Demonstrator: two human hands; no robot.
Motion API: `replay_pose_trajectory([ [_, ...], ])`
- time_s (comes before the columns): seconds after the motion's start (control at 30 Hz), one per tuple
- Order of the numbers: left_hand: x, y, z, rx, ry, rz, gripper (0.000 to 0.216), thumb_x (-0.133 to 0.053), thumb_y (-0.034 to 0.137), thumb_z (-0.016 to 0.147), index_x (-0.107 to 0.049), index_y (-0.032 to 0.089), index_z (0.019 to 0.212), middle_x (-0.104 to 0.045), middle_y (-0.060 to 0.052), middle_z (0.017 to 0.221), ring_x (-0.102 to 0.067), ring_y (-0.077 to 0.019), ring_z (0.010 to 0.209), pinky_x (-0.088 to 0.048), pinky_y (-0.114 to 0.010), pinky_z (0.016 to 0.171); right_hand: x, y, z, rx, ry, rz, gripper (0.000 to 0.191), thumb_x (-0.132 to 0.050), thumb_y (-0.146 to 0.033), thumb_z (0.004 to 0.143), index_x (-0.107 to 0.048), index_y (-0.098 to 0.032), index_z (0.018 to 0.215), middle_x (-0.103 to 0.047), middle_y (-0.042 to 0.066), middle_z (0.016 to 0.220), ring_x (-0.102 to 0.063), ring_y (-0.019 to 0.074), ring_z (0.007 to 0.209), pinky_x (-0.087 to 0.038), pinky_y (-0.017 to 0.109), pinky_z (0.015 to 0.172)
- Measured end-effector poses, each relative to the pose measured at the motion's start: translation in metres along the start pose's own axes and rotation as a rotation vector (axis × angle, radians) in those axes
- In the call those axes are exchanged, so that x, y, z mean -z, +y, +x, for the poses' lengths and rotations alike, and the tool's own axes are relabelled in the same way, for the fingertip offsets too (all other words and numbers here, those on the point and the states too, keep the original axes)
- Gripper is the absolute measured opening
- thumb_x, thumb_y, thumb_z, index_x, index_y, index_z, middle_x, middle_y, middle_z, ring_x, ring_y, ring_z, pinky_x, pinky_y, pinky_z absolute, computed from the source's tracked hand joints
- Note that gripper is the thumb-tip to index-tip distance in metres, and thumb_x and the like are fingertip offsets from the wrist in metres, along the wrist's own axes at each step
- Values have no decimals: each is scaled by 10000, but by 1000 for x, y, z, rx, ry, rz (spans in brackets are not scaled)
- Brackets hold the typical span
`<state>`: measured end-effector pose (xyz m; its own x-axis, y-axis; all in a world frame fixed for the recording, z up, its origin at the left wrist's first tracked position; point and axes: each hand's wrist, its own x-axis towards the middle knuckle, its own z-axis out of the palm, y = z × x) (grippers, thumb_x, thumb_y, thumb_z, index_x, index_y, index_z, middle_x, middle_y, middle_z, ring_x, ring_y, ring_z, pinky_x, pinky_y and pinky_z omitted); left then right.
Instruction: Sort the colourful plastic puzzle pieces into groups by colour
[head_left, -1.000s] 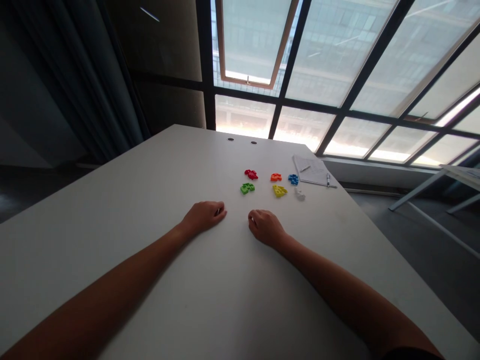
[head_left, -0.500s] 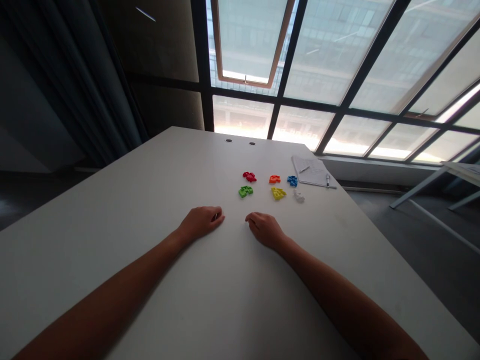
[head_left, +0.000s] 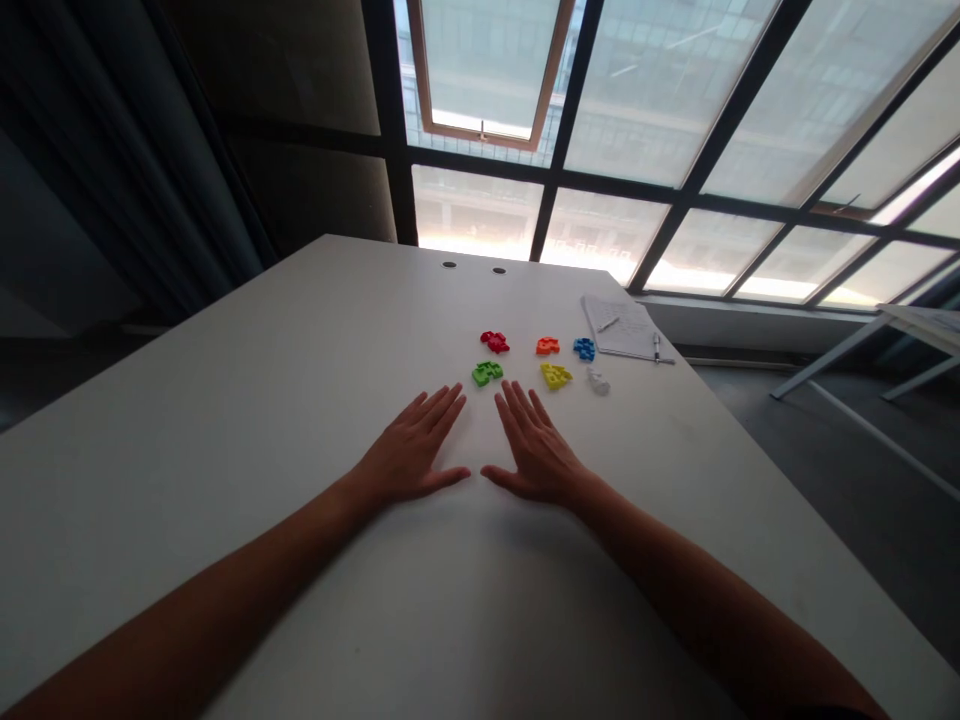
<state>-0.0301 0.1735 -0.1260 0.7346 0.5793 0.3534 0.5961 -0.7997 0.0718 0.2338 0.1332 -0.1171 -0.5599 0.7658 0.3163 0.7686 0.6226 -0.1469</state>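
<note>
Clock directions start from the small gap between the two thumbs. The largest thing is a tall window (head_left: 637, 90) with dark bars, extending from 12 to 2 o'clock. Next comes the white counter (head_left: 315, 330), wide and spreading on all sides. A dark curtain (head_left: 127, 150) hangs between 10 and 11 o'clock, and a second table (head_left: 919, 328) stands on its pale legs toward 3 o'clock.

The left hand (head_left: 409, 445) lies at 9 o'clock and the right hand (head_left: 544, 455) at 3 o'clock. Both are released: palms down, fingers stretched straight, thumbs pointing to each other without touching. I cannot tell how firmly the palms rest on the counter.

Between 1 and 2 o'clock lies some written paper (head_left: 637, 338), with a pen (head_left: 609, 325) upon it and another pen (head_left: 657, 347) at its right edge.

Six notched pieces are on the counter, ahead of the hands. The green piece (head_left: 487, 373) is at 12 o'clock, near the fingertips of both hands, and the red piece (head_left: 494, 342) is just behind it. At 1 o'clock are the yellow piece (head_left: 556, 376) and, behind it, the orange piece (head_left: 547, 346). The white piece (head_left: 598, 381) is at 2 o'clock; the blue piece (head_left: 583, 349) is at its 11 o'clock, near the paper.
</note>
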Motion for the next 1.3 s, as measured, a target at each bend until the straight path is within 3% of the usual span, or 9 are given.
replay_pose_trajectory([
  [0.17, -4, 6, -3, -47, -35, -26, 1154, -466, 825, 881, 18, 137, 1670, -121, -186, 1712, -149, -384, 1574, -110, -539, 1292, 11, -4, -15, -10, -90, 10, 1164, -574, -732, 900, 25, -77, 1653, -2, 241, 1698, 43, 368, 1580, -106, 633, 1267],
  [0.33, 8, 24, -14, -135, -115, -82, 1180, -441, 866, 857, 49, 164, 1669, -113, -170, 1713, -171, -384, 1570, -104, -532, 1296, 25, -10, -59, 40, -142, 58, 1208, -628, -731, 867, 61, -136, 1662, -20, 191, 1708, 1, 385, 1577, -126, 630, 1275],
  [0.47, 15, 37, -26, -143, -188, -131, 1235, -459, 893, 822, 63, 157, 1667, -115, -180, 1707, -170, -384, 1570, -82, -546, 1299, 24, -15, -80, 24, -150, 87, 1257, -655, -751, 835, 76, -144, 1659, -15, 181, 1705, 4, 402, 1573, -118, 651, 1272],
  [0.7, 0, 34, -36, -97, -314, -154, 1082, -445, 825, 889, -80, 178, 1675, -204, -180, 1689, -226, -350, 1562, -131, -519, 1292, 10, -16, -71, 31, -285, 147, 1110, -618, -745, 874, -106, -160, 1667, -139, 169, 1693, -133, 360, 1574, -155, 564, 1294],
  [1.3, -2, 32, -35, -120, -332, -74, 1052, -396, 820, 915, -69, 168, 1673, -199, -172, 1692, -215, -312, 1570, -101, -476, 1293, 10, -16, -74, -4, -318, 136, 1068, -512, -814, 891, -173, -157, 1661, -118, 164, 1702, -100, 324, 1585, -115, 512, 1298],
])
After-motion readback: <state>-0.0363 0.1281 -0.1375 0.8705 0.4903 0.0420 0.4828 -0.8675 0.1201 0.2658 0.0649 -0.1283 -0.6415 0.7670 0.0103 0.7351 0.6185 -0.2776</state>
